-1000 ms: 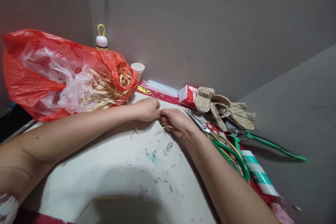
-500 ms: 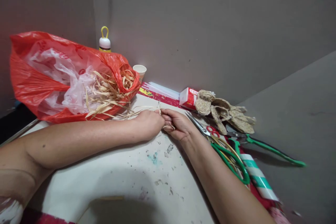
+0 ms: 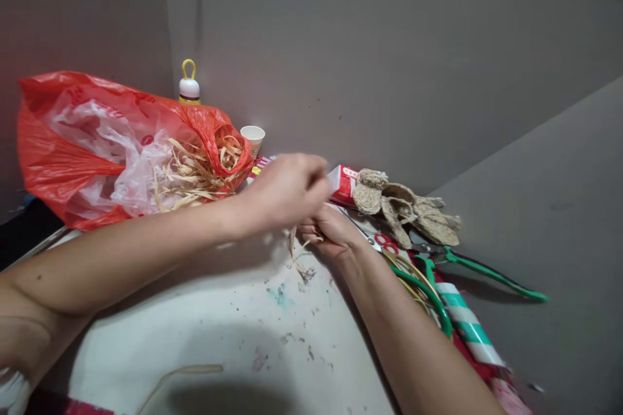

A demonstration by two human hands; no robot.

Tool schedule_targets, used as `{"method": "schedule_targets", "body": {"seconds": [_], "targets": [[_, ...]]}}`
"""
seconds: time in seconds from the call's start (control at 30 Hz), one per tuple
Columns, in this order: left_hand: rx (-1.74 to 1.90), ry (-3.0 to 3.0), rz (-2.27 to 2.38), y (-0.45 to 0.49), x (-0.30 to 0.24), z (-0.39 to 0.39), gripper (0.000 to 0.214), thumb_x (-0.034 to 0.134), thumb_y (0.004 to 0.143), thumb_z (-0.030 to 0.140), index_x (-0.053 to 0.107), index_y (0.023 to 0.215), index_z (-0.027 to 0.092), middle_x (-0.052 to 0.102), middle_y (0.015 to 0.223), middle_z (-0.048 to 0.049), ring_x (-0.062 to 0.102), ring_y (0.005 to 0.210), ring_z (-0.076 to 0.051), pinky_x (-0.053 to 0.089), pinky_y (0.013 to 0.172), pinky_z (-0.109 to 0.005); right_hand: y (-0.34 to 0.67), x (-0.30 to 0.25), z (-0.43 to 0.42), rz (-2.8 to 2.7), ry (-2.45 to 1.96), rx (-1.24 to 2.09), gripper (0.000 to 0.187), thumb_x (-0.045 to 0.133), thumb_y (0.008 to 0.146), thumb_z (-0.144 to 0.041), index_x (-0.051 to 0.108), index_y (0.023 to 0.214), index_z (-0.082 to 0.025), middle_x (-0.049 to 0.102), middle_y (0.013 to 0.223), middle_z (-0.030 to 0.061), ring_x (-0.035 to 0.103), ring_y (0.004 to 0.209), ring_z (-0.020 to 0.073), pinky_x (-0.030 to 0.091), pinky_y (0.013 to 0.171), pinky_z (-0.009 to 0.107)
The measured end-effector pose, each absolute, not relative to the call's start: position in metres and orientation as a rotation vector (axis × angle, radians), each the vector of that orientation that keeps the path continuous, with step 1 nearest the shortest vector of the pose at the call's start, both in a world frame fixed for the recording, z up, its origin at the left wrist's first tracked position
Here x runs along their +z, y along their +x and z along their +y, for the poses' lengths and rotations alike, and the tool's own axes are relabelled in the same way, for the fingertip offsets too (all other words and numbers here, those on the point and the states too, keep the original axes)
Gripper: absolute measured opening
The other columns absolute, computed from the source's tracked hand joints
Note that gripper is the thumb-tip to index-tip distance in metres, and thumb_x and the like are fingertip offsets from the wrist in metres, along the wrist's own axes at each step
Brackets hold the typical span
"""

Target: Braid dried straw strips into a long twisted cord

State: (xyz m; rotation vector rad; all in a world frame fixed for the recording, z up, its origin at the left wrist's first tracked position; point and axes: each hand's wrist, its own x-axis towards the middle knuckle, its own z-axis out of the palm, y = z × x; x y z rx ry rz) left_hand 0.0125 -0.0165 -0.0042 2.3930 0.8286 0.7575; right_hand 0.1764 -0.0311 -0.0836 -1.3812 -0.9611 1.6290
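Note:
My left hand (image 3: 287,191) is raised above the white table (image 3: 204,311), fingers curled, blurred by motion, just over my right hand. My right hand (image 3: 331,233) rests on the table with its fingers pinched on thin dried straw strips (image 3: 296,253) that hang down from it to the table. A red plastic bag (image 3: 73,142) full of the same pale straw strips (image 3: 195,175) lies at the left, its mouth facing my hands.
Woven straw pieces (image 3: 403,207) lie at the right by a red-and-white box (image 3: 344,183). Scissors (image 3: 374,237), green-handled pliers (image 3: 467,259), a green-striped roll (image 3: 467,327), a paper cup (image 3: 254,137) and a bottle (image 3: 189,85) stand near the grey walls.
My left hand has lifted off the table and swung up and to the right over my right hand. Straw strips now hang from my right hand.

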Motion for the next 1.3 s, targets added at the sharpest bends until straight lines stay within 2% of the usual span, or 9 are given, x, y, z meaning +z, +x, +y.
{"method": "schedule_targets", "body": {"seconds": [0.07, 0.13, 0.27, 0.37, 0.43, 0.6, 0.73, 0.93, 1.3], "targets": [[0.777, 2.242, 1.008, 0.018, -0.023, 0.010, 0.015, 0.047, 0.076, 0.021, 0.058, 0.068, 0.013, 0.057, 0.064, -0.0030, 0.047, 0.059, -0.011, 0.034, 0.055, -0.023, 0.175, -0.085, -0.031, -0.918, -1.300, 1.670, 0.018, 0.059, 0.070, -0.028, 0.046, 0.065, -0.017, 0.022, 0.045, -0.0114, 0.015, 0.037, 0.0026, 0.011, 0.033, 0.013], [0.440, 1.975, 1.104, 0.025, -0.046, 0.027, 0.021, 0.049, 0.076, 0.028, 0.054, 0.060, 0.014, 0.051, 0.054, -0.0018, 0.044, 0.050, -0.010, 0.031, 0.049, -0.023, 0.175, -0.087, -0.031, -0.893, -1.246, 1.709, 0.018, 0.060, 0.070, -0.027, 0.048, 0.065, -0.016, 0.025, 0.045, -0.0112, 0.015, 0.037, 0.0020, 0.011, 0.034, 0.013], [0.201, 1.492, 0.883, 0.035, -0.077, 0.030, 0.017, 0.042, 0.078, 0.021, 0.051, 0.065, 0.015, 0.047, 0.050, 0.0019, 0.038, 0.039, -0.006, 0.025, 0.041, -0.020, 0.177, -0.088, -0.031, -0.898, -1.252, 1.726, 0.019, 0.062, 0.071, -0.027, 0.049, 0.065, -0.015, 0.027, 0.045, -0.0106, 0.017, 0.037, 0.0017, 0.011, 0.033, 0.013], [0.309, 1.597, 0.883, 0.034, -0.083, 0.027, 0.016, 0.046, 0.076, 0.021, 0.049, 0.061, 0.015, 0.033, 0.043, 0.0068, 0.022, 0.035, -0.005, 0.014, 0.038, -0.021, 0.181, -0.088, -0.030, -0.912, -1.254, 1.769, 0.018, 0.063, 0.071, -0.027, 0.050, 0.067, -0.015, 0.025, 0.044, -0.0114, 0.016, 0.036, 0.0015, 0.010, 0.033, 0.013], [0.369, 1.744, 0.877, 0.032, -0.084, 0.030, 0.018, 0.049, 0.074, 0.021, 0.050, 0.057, 0.015, 0.031, 0.042, 0.0071, 0.022, 0.037, -0.005, 0.015, 0.039, -0.021, 0.184, -0.089, -0.030, -0.925, -1.269, 1.788, 0.018, 0.063, 0.072, -0.028, 0.050, 0.068, -0.015, 0.025, 0.044, -0.0119, 0.015, 0.036, 0.0015, 0.009, 0.034, 0.013], [0.362, 1.923, 0.854, 0.027, -0.085, 0.037, 0.016, 0.053, 0.072, 0.021, 0.062, 0.063, 0.012, 0.050, 0.051, 0.0030, 0.037, 0.048, -0.007, 0.028, 0.046, -0.018, 0.185, -0.091, -0.032, -1.033, -1.336, 1.786, 0.020, 0.063, 0.072, -0.030, 0.051, 0.068, -0.015, 0.028, 0.043, -0.0113, 0.016, 0.036, 0.0017, 0.009, 0.035, 0.014], [0.317, 1.887, 0.851, 0.028, -0.085, 0.038, 0.016, 0.051, 0.071, 0.020, 0.065, 0.066, 0.012, 0.055, 0.054, 0.0015, 0.040, 0.047, -0.007, 0.030, 0.046, -0.018, 0.184, -0.089, -0.034, -1.138, -1.388, 1.720, 0.021, 0.061, 0.074, -0.034, 0.053, 0.070, -0.014, 0.029, 0.043, -0.0109, 0.018, 0.036, 0.0023, 0.010, 0.035, 0.016], [0.224, 1.793, 0.912, 0.032, -0.091, 0.040, 0.019, 0.049, 0.073, 0.027, 0.061, 0.065, 0.014, 0.034, 0.039, 0.0065, 0.022, 0.031, -0.006, 0.014, 0.035, -0.023, 0.184, -0.085, -0.035, -1.303, -1.511, 1.616, 0.018, 0.059, 0.075, -0.032, 0.055, 0.073, -0.015, 0.027, 0.044, -0.0108, 0.017, 0.036, 0.0035, 0.009, 0.036, 0.018], [0.129, 1.706, 0.872, 0.030, -0.084, 0.036, 0.016, 0.053, 0.072, 0.024, 0.062, 0.063, 0.014, 0.027, 0.038, 0.0079, 0.019, 0.032, -0.005, 0.013, 0.035, -0.023, 0.177, -0.087, -0.035, -1.692, -1.763, 1.136, 0.014, 0.051, 0.074, -0.026, 0.059, 0.071, -0.015, 0.038, 0.050, -0.0059, 0.029, 0.044, 0.0073, 0.022, 0.043, 0.021]]}}
